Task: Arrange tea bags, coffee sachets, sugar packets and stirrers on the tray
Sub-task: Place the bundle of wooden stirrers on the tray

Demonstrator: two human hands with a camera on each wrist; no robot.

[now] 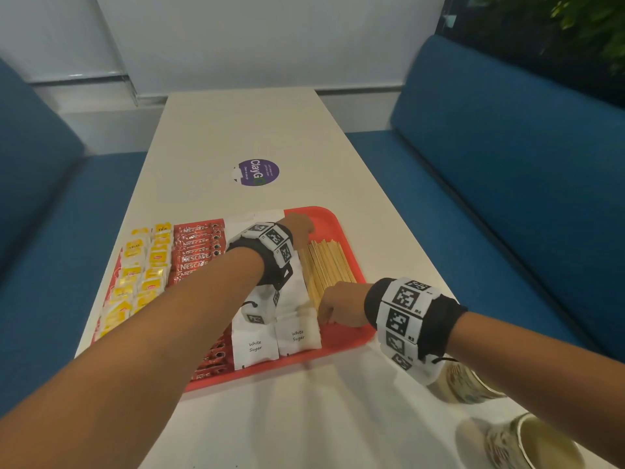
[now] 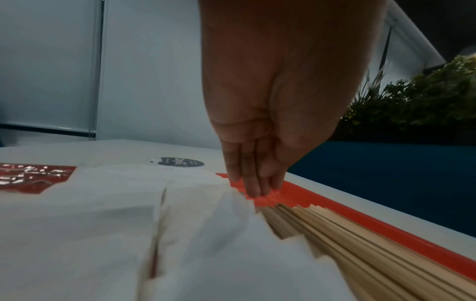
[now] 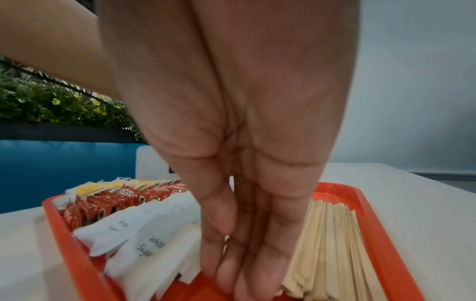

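- At the near edge of the table [image 1: 304, 418], two patterned cups [image 1: 473, 387] stand to the right, off the tray [image 1: 338, 343]; they seem to be no part of the job.
- On the tray's near right, the right hand [image 1: 341, 308] points its fingers [image 3: 260, 270] down, straight and bunched, against the near ends of the stirrers [image 1: 329, 267]; it grips nothing, and seems to be squaring the bundle.
- Just left of it, white sugar packets [image 1: 274, 343] lie in two rows, print facing up, some overlapping.
- Further left run red coffee sachets [image 1: 198, 255] in a column, then yellow tea bags [image 1: 142, 275] at the left edge, partly over the rim.
- At the far ends of the stirrers, the left hand [image 1: 299, 228] holds nothing: its straight fingertips [image 2: 253, 187] touch the tray floor.
- All four kinds are on the tray in their own bands, so I judge the job nearly done; only tidying of the pale, flat, slightly fanned stirrers seems left.
- Beyond the tray, a purple sticker [image 1: 258, 172] sits on the table.
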